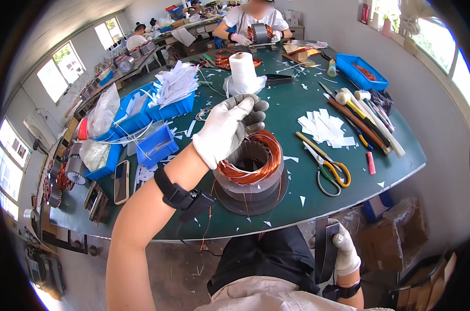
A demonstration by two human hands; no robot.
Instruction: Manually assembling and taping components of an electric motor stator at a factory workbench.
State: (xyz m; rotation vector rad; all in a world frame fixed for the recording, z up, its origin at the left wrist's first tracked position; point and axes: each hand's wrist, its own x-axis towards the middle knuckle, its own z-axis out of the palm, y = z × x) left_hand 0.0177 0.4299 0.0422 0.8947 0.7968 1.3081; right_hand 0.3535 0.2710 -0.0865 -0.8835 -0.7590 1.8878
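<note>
A grey stator core [235, 187] with a ring of copper windings [268, 150] stands upright on a dark round base [276, 205] near the table's front edge. Over the far left part of the windings hangs my left hand [229, 124], in a white glove with grey fingertips. Its thumb and fingers are pinched together; whatever lies between them is too small to make out. Down by my right thigh, below the table edge, my gloved right hand [344, 251] is closed around a flat, dark, strip-like piece [325, 251]. Thin copper wire ends trail down the stator's side.
Scissors [325, 168], white paper slips [325, 128], mallets [359, 111] and a red marker [371, 163] lie right. A white thread cone [243, 72] stands behind the stator. Blue bins [180, 106] and a phone [121, 181] are left. Across the table a person holds another stator [261, 33].
</note>
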